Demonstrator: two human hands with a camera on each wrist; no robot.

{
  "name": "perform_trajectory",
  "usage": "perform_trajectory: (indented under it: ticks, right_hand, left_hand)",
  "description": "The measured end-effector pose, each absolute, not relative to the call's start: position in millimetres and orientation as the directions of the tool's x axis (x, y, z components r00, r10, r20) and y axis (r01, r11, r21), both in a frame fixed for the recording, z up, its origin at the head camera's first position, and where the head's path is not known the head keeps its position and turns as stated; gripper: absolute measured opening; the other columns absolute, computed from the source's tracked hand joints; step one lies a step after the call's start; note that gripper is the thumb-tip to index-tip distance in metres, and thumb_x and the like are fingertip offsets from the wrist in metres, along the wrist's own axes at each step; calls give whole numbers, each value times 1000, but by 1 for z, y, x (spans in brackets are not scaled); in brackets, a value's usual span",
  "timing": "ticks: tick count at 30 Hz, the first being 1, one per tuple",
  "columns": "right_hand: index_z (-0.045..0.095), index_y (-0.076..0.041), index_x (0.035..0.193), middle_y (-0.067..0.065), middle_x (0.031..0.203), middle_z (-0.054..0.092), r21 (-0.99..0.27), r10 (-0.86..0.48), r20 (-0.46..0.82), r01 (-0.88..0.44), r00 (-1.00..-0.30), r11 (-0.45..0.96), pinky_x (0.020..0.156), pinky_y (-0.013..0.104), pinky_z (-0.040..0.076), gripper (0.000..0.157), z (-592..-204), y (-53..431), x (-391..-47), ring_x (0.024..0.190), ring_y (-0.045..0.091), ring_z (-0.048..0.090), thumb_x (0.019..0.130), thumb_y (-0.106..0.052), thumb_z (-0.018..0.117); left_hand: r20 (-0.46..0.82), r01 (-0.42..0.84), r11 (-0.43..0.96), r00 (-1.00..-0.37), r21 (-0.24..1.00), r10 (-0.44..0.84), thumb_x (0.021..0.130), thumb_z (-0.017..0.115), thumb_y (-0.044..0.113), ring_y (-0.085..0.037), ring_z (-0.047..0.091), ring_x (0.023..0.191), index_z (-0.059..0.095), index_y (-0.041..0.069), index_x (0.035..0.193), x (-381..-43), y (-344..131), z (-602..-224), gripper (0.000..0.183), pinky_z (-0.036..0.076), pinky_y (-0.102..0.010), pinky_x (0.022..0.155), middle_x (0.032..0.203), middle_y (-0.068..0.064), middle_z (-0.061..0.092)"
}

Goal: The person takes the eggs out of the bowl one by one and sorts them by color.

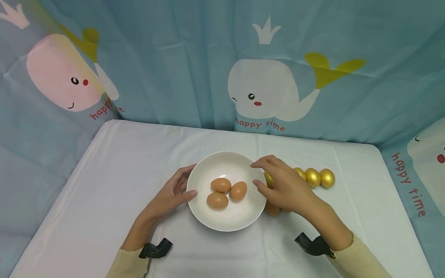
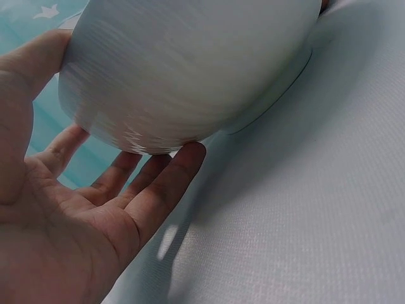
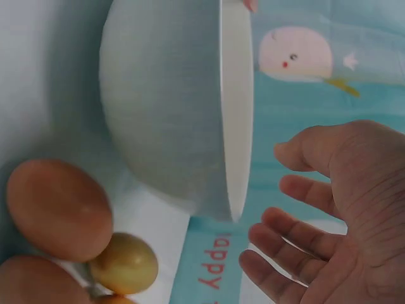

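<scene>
A white bowl (image 1: pixel 226 220) stands on the cloth with three brown eggs (image 1: pixel 217 201) lying inside. My left hand (image 1: pixel 172 194) holds its left side, the thumb at the rim and the fingers against the outer wall (image 2: pixel 190 69). Over the right rim hovers my right hand (image 1: pixel 289 186), its fingers loosely bent and holding nothing. In the right wrist view that hand (image 3: pixel 335 221) is apart from the bowl wall. Below it lie more brown eggs (image 3: pixel 60 209) and a golden egg (image 3: pixel 124 264). The right hand partly hides these in the head view.
A row of golden eggs (image 1: pixel 327 178) lies to the right of the bowl, with brown eggs (image 1: pixel 272 209) nearer me. White cloth (image 1: pixel 132 160) covers the table. A blue curtain (image 1: pixel 196 63) with printed whales hangs behind and at both sides.
</scene>
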State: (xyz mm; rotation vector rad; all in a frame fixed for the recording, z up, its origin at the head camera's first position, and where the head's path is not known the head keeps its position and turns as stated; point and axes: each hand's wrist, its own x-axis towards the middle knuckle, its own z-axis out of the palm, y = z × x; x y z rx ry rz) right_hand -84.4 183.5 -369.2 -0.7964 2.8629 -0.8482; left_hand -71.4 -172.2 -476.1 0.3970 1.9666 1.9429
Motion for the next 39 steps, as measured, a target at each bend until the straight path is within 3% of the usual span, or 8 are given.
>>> perform_trajectory:
  ticks: [9, 15, 22, 31, 39]
  right_hand:
    - [68, -14, 133, 2, 135, 66, -602, -572, 69, -491, -818, 630, 101, 47, 60, 35, -360, 165, -97, 118, 24, 68, 99, -21, 73]
    - [68, -13, 135, 1, 135, 66, -611, -635, -9, -498, -773, 615, 106, 45, 58, 35, -363, 150, -103, 125, 24, 67, 100, -22, 69]
    - [68, -11, 135, 2, 134, 65, -612, -695, -52, -527, -717, 589, 107, 40, 56, 35, -368, 126, -112, 127, 21, 63, 102, -21, 70]
    - [68, -8, 135, 7, 134, 68, -565, -740, -51, -592, -671, 575, 121, 42, 46, 35, -369, 106, -122, 137, 23, 58, 102, -20, 69]
    - [69, -11, 133, 11, 131, 67, -486, -762, -167, -620, -625, 615, 106, 37, 54, 34, -374, 94, -127, 111, 22, 64, 100, -16, 71]
  left_hand:
    - [-49, -53, 4, -896, 999, 442, 99, 71, 6, -10, 45, 153, 33, 18, 164, -70, -173, -476, 76, 55, -24, 109, 171, -10, 34]
    - [-45, -50, 0, -893, 999, 447, 98, 72, 6, -3, 47, 149, 33, 17, 164, -71, -172, -476, 77, 55, -23, 109, 170, -12, 34]
    - [-16, -36, -34, -888, 999, 459, 99, 70, 4, -5, 49, 148, 31, 17, 165, -72, -172, -480, 78, 56, -25, 108, 169, -14, 34]
    - [7, -24, -60, -882, 998, 470, 99, 68, 2, -10, 52, 145, 30, 16, 166, -72, -174, -481, 78, 59, -26, 105, 164, -17, 38]
    - [-17, -42, -43, -886, 998, 462, 97, 72, 3, -5, 52, 145, 31, 17, 165, -70, -173, -474, 81, 58, -26, 105, 166, -16, 37]
